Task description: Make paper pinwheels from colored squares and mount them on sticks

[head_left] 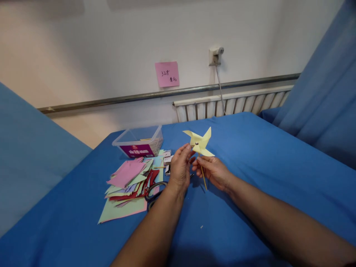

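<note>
A pale yellow paper pinwheel (205, 141) on a thin wooden stick is held up above the blue-covered table, with a small shiny pin at its centre. My right hand (213, 170) pinches the stick just below the paper blades, and the stick's lower end slants down past the fingers. Close by on the left, my left hand (180, 165) has its thumb and forefinger closed at the pinwheel's left edge. Its other fingers are curled and partly hidden. Dark-handled scissors (157, 185) lie left of my left forearm, partly covered by it.
Left of my hands is a stack of coloured paper (129, 174) in pink, green and red. Behind it stands a clear plastic box (137, 139) with a purple label. Small boxes (167, 157) sit beside my left hand. A radiator (233, 104) runs along the wall.
</note>
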A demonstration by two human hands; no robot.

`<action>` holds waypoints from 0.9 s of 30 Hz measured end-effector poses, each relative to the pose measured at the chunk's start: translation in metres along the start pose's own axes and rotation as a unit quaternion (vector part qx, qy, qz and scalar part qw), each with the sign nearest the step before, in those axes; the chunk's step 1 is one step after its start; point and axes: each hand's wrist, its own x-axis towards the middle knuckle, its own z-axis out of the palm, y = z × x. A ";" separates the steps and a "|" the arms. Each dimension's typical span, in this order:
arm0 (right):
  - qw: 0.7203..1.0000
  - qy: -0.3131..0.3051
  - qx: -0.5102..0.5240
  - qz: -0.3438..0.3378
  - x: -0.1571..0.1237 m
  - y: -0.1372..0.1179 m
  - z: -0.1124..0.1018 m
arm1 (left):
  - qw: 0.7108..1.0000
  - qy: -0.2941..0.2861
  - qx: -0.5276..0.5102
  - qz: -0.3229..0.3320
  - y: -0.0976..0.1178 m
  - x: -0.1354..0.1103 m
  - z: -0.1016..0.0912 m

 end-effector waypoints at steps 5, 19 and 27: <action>1.000 -0.015 -0.017 0.006 0.001 0.003 -0.003 | 1.000 -0.026 -0.016 0.002 0.001 -0.001 -0.001; 0.996 -0.059 -0.042 0.051 0.003 0.004 -0.011 | 0.998 0.017 0.047 0.025 -0.002 0.002 -0.004; 0.997 0.042 0.036 -0.047 0.009 -0.010 -0.021 | 0.997 -0.009 0.024 -0.066 -0.008 0.005 -0.008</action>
